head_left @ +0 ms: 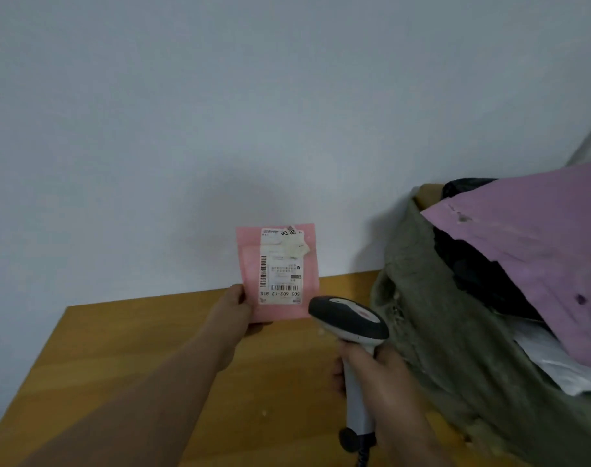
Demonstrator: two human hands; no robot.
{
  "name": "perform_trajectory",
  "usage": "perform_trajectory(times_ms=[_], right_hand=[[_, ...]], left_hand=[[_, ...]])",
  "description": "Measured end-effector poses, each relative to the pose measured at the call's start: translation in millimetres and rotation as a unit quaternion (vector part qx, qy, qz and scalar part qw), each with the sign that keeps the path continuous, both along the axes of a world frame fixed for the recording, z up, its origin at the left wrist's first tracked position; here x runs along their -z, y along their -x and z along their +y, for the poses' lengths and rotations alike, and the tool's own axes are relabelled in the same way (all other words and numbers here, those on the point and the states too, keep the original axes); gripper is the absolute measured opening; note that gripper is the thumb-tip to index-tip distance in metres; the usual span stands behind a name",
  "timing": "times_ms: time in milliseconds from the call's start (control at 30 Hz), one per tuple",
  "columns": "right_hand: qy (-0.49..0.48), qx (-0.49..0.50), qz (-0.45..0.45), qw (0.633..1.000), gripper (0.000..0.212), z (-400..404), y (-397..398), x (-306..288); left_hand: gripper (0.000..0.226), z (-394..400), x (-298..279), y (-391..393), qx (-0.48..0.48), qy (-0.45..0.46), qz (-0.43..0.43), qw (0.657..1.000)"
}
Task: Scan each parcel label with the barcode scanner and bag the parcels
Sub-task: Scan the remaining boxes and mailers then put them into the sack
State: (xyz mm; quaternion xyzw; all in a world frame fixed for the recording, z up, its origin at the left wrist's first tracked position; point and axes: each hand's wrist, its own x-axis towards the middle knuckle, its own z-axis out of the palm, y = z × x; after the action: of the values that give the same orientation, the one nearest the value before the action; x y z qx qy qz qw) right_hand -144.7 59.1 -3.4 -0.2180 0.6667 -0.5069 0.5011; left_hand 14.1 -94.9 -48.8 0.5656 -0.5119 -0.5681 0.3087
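Two hands share the work at the lower middle of the frame. The left hand (235, 315) pinches the pink parcel (279, 273) by its lower left corner and holds it upright above the back edge of the worktop (119, 348), label (280, 267) facing the camera; gripping only the corner leaves every barcode uncovered. The label reads upside down, which likely does not matter to a scanner. Part of it near the top is peeling and curled, so the long barcode at the left side and the one near the bottom look like the usable targets.

The right hand (378, 375) has its grip wrapped around the handle of the barcode scanner (349, 320), whose dark head sits just below and right of the parcel, nose angled up toward the label, near but apart from it. Whether the trigger is pressed I cannot tell.

At the right of the frame stands a grey-green bag (432, 332), mouth open, with a large lilac parcel (529, 251) and other packets already inside, close enough for a short drop once the scan is done.
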Motion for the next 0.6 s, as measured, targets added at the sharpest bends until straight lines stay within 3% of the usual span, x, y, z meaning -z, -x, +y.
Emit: perform_trajectory(times_ms=[167, 600], right_hand=[[0.043, -0.017, 0.004, 0.999, 0.014, 44.9, -33.1, -32.6], [0.128, 0.002, 0.032, 0.991, 0.012, 113.0, -54.4, -81.6]], left_hand=[[0.022, 45.9, -42.4, -32.6, 0.007, 0.025, 0.038, 0.999], [0.021, 113.1, -108.7, -45.1, 0.042, 0.120, 0.020, 0.992]])
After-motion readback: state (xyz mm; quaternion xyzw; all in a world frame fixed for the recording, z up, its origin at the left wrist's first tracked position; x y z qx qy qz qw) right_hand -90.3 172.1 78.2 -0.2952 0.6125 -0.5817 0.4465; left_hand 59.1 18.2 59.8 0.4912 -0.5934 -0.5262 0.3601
